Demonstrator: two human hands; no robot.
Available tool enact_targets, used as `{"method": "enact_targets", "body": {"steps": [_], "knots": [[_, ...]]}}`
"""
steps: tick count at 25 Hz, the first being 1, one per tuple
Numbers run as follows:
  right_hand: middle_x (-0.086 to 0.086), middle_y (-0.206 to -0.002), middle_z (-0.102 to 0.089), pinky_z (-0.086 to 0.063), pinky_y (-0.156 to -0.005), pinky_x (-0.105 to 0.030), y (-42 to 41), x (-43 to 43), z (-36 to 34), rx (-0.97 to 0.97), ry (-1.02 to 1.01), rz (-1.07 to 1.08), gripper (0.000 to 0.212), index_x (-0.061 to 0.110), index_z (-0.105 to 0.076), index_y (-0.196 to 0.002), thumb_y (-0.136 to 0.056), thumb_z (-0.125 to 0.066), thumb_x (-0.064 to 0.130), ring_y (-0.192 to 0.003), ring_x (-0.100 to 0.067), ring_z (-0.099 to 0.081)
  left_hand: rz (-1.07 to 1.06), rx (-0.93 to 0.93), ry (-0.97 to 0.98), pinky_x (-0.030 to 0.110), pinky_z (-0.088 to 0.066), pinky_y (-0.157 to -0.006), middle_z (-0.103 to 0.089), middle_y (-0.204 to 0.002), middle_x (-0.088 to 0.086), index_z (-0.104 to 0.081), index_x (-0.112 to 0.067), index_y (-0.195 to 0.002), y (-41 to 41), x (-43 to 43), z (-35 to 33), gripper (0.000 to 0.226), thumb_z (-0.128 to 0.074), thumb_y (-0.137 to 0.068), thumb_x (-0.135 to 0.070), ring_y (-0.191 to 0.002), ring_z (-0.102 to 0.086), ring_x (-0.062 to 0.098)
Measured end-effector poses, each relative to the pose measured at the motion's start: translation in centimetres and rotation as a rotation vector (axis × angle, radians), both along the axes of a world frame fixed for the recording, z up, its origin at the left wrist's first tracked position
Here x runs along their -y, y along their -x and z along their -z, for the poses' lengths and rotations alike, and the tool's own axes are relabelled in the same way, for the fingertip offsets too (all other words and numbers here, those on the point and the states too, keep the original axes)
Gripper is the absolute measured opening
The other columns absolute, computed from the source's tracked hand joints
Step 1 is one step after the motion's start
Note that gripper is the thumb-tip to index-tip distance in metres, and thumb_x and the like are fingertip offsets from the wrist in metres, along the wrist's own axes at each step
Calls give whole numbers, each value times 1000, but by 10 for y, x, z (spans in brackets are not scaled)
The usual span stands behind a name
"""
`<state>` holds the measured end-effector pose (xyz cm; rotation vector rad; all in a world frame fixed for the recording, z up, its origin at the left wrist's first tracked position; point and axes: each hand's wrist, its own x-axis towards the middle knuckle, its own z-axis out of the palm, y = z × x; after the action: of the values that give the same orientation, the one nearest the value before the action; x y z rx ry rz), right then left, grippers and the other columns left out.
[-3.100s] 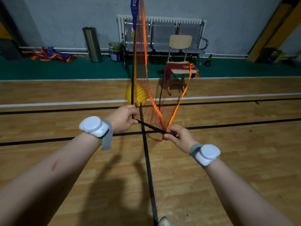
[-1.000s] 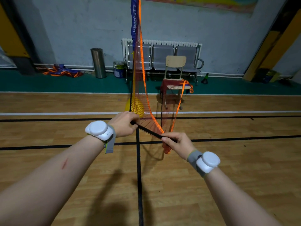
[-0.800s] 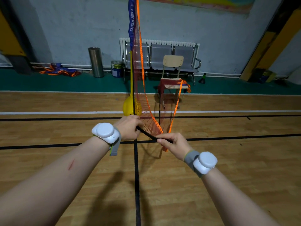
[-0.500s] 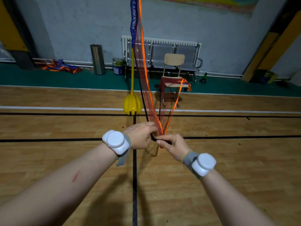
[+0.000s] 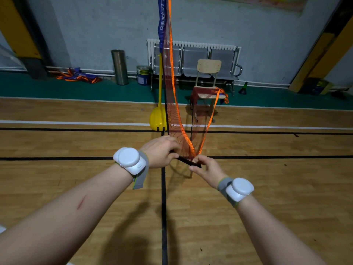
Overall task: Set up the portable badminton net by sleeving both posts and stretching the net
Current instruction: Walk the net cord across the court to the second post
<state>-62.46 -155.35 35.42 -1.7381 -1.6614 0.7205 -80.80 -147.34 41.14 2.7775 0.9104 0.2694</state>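
1. Left hand [image 5: 160, 150] is low over the floor, fingers curled tight round the thin black post [image 5: 186, 162] where the mesh bunches.
2. Right hand [image 5: 207, 168] is just beside it, pinching the same post between thumb and fingertips.
3. The net [image 5: 172, 111] climbs from both hands to the far yellow post [image 5: 160, 83].
4. Its orange band drapes over a chair [image 5: 209, 66].

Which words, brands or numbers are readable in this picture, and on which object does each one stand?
"LUSPEED", as far as I can tell: white letters running sideways on the blue sleeve of the net.
Label on the paint bucket: too small to read.
Nothing else is legible.
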Motion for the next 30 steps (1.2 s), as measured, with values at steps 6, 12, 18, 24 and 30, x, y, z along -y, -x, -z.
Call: {"method": "enact_targets", "body": {"steps": [6, 12, 18, 24, 30], "knots": [[0, -79, -60, -43, -65, -14, 42, -1, -6, -109, -10, 77, 19, 21, -55, -80, -85, -60, 3, -70, -10, -55, -45, 20, 35, 23, -32, -79, -44, -92, -8, -60, -16, -93, 50, -3, -9, 12, -52, -91, -25, -97, -43, 11], [-8, -95, -46, -36, -78, -10, 72, 2, -13, 47, -194, 157, 17, -4, -63, -90, -82, -51, -14, -87, -16, -47, -70, 59, 69, 26, -37, -82, -49, -97, -7, -61, -18, -93, 78, -8, -20, 11, -52, -91, -25, -93, -38, 7], [-6, -81, -56, -46, -71, -25, 87, 19, -18, -183, 39, 147, 12, 13, -52, -91, -92, -47, 3, -76, -17, -55, -113, 58, 91, 31, -40, -79, -50, -98, -6, -61, -16, -94, 101, -14, -18, 12, -53, -91, -24, -91, -43, 11], [1, -75, -57, -40, -58, -4, 97, 41, -22, -164, 7, 156, 17, 20, -58, -73, -90, -58, 17, -65, -4, -51, -137, 78, 131, 36, -45, -83, -56, -105, 0, -63, -13, -95, 113, -12, -5, 14, -54, -90, -22, -94, -51, 17], [3, -64, -49, -34, -52, -8, 100, 55, -26, -217, -10, 176, 21, 20, -55, -68, -88, -60, 15, -57, -5, -43, -154, 72, 126, 38, -45, -89, -54, -111, 1, -63, -15, -97, 112, -9, -1, 14, -53, -91, -22, -103, -51, 20]]}}
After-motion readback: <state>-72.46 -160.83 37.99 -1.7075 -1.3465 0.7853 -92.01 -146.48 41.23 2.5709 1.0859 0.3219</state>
